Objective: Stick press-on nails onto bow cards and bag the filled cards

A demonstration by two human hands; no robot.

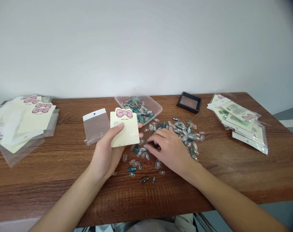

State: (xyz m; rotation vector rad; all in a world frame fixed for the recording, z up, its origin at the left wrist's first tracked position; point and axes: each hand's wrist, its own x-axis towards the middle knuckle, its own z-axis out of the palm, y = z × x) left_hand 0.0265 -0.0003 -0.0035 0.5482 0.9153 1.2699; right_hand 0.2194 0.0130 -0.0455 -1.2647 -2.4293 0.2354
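My left hand point(107, 151) holds a pale yellow card point(129, 133) with a pink bow at its top, the thumb pressed on its face. A small clear piece point(116, 123) lies on the card by the thumb. My right hand point(167, 148) is lowered into a loose pile of green and clear false nails point(185, 130), its thumb and index finger close together at the pile's near left side. Whatever is between those fingertips is too small to make out. Several single nails point(144, 179) are scattered on the table nearer to me.
A clear plastic box point(157, 109) of nails stands behind the card. An empty clear bag point(95, 125) lies left of it. Cards and bags point(27, 125) are heaped at the far left. A black frame point(189, 102) and filled packets point(243, 117) lie right on the wooden table point(71, 161).
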